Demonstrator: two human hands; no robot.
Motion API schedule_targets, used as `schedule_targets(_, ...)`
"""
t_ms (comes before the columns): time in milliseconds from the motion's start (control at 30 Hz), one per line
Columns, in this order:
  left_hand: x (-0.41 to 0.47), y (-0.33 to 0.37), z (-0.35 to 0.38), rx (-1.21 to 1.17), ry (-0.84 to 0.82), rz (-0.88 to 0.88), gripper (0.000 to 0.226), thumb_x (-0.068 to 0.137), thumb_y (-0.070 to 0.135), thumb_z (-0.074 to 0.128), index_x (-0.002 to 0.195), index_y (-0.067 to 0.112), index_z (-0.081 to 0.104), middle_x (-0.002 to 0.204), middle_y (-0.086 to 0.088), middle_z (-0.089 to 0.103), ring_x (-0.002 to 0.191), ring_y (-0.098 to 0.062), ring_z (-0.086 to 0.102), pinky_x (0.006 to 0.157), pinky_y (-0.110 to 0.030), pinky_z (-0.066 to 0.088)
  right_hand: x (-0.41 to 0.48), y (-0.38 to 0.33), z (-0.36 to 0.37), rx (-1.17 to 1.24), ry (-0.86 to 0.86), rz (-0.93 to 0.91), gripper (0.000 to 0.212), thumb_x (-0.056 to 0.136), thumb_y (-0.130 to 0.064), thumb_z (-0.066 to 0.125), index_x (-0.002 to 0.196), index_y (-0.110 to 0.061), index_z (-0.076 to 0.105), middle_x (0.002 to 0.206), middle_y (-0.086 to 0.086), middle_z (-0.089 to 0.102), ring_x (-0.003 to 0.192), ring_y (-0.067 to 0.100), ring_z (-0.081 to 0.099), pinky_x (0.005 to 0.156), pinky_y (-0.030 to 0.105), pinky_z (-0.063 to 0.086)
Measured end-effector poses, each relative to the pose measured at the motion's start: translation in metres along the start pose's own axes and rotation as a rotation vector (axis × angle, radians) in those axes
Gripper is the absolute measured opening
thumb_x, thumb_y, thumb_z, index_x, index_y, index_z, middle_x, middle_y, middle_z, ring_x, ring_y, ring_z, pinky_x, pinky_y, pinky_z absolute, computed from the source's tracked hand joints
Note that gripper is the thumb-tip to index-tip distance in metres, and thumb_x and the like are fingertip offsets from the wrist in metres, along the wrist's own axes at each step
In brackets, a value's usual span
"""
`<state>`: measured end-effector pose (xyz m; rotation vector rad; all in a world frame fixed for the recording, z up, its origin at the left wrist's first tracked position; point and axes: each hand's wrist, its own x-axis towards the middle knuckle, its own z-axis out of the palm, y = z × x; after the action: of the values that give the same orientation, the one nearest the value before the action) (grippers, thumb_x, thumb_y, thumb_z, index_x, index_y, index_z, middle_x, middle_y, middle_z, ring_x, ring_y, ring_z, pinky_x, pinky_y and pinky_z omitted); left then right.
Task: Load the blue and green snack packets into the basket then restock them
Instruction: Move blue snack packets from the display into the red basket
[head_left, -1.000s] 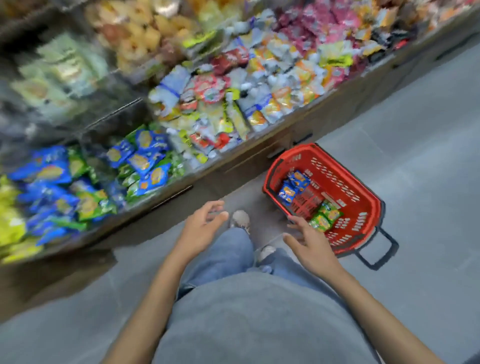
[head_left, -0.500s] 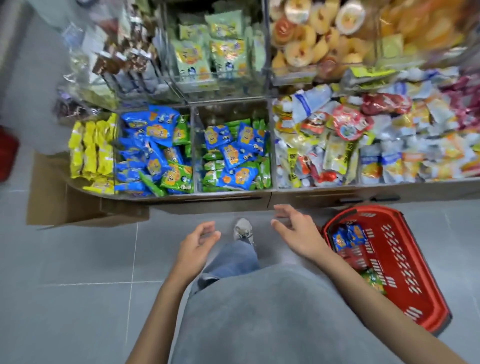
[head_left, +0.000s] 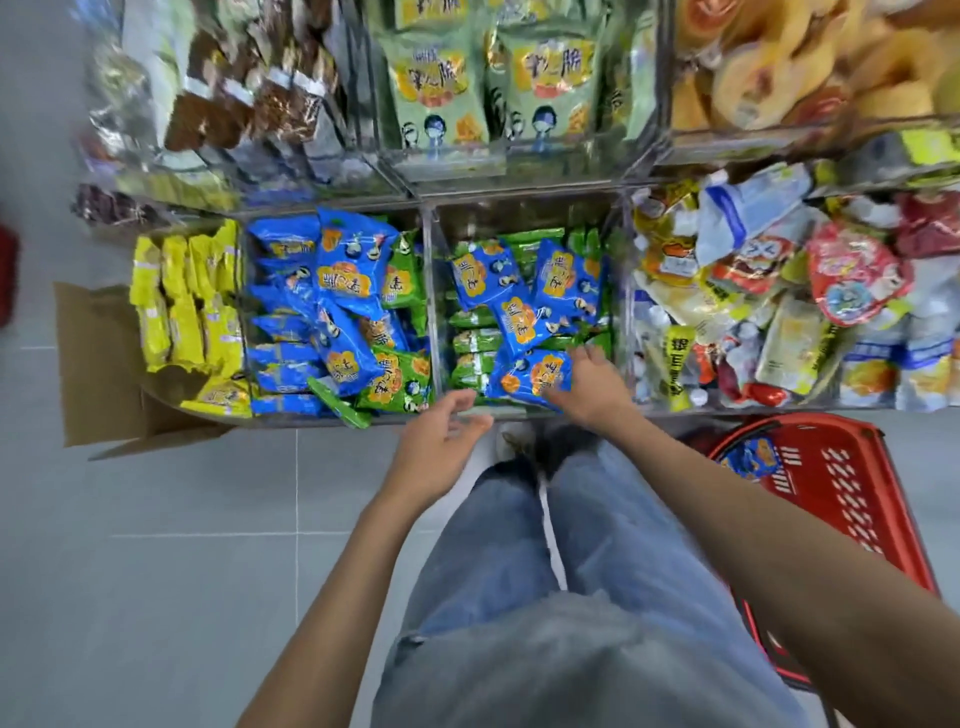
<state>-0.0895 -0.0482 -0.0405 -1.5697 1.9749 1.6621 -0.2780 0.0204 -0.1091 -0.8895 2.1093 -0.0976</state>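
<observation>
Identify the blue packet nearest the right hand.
The frontmost blue packet in the bin straight ahead, its edge under the right hand; the others lie apart from it.

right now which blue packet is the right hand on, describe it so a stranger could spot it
In the low row of clear bins, take the right bin of the two mixed blue-and-green ones. The blue packet lies at its front edge, atop green packets. It alone is touched by the right hand.

Blue packets (head_left: 343, 270) and green packets (head_left: 475, 340) lay heaped in two adjoining bins (head_left: 432, 260). Red basket (head_left: 841, 483), on floor (head_left: 156, 519), held a blue packet (head_left: 750, 457).
</observation>
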Motion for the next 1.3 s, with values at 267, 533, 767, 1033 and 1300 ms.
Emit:
schedule_targets(267, 0.012, 0.006, 0.007, -0.010, 0.006, -0.056, 0.037, 0.092, 0.027, 0.057, 0.128, 0.019, 0.053, 0.128, 0.003, 0.057, 0.113, -0.016, 0.055, 0.100, -0.031, 0.041, 0.031, 0.003, 0.024, -0.212, -0.018, -0.023, 0.089, 0.071, -0.041, 0.076, 0.139, -0.006, 0.030, 0.136, 0.013, 0.036, 0.130, 0.034, 0.030, 0.101, 0.044, 0.038)
schedule_targets(533, 0.026, 0.029, 0.006, 0.020, 0.032, 0.055, 0.036, 0.094, 0.030, 0.055, 0.129, 0.021, 0.052, 0.131, 0.006, 0.056, 0.119, -0.013, 0.053, 0.100, -0.031, 0.041, 0.001, 0.007, -0.021, -0.069, 0.051, -0.183, 0.083, 0.065, -0.039, 0.078, 0.132, -0.010, 0.040, 0.122, 0.006, 0.037, 0.118, 0.024, 0.037, 0.093, 0.036, 0.041)
schedule_targets(767, 0.062, 0.060, -0.007, 0.253, -0.147, 0.131, 0.049, 0.089, 0.040, 0.059, 0.134, 0.023, 0.051, 0.139, 0.004, 0.052, 0.125, -0.014, 0.048, 0.100, -0.028, 0.038, -0.041, -0.007, -0.082, -0.039, 0.033, -0.574, 0.085, 0.064, -0.039, 0.077, 0.137, -0.018, 0.040, 0.129, -0.001, 0.038, 0.120, 0.013, 0.038, 0.094, 0.017, 0.031)
schedule_targets(1033, 0.068, 0.063, -0.035, -0.061, -0.349, -0.030, 0.021, 0.081, 0.029, 0.072, 0.096, 0.016, 0.064, 0.097, 0.002, 0.070, 0.091, -0.013, 0.068, 0.083, -0.028, 0.055, -0.027, -0.022, -0.097, -0.090, -0.109, -0.673, 0.102, 0.067, -0.051, 0.076, 0.148, -0.029, 0.019, 0.153, -0.011, 0.018, 0.138, 0.005, 0.020, 0.108, 0.021, 0.025)
schedule_targets(1300, 0.051, 0.013, -0.021, -0.444, -0.176, -0.270, 0.023, 0.082, 0.019, 0.070, 0.103, 0.013, 0.060, 0.100, 0.000, 0.072, 0.084, -0.010, 0.067, 0.077, -0.028, 0.053, 0.076, -0.031, -0.088, -0.040, 0.056, -0.262, 0.063, 0.090, -0.033, 0.057, 0.140, -0.002, 0.032, 0.144, 0.017, 0.037, 0.133, 0.031, 0.034, 0.104, 0.038, 0.034)
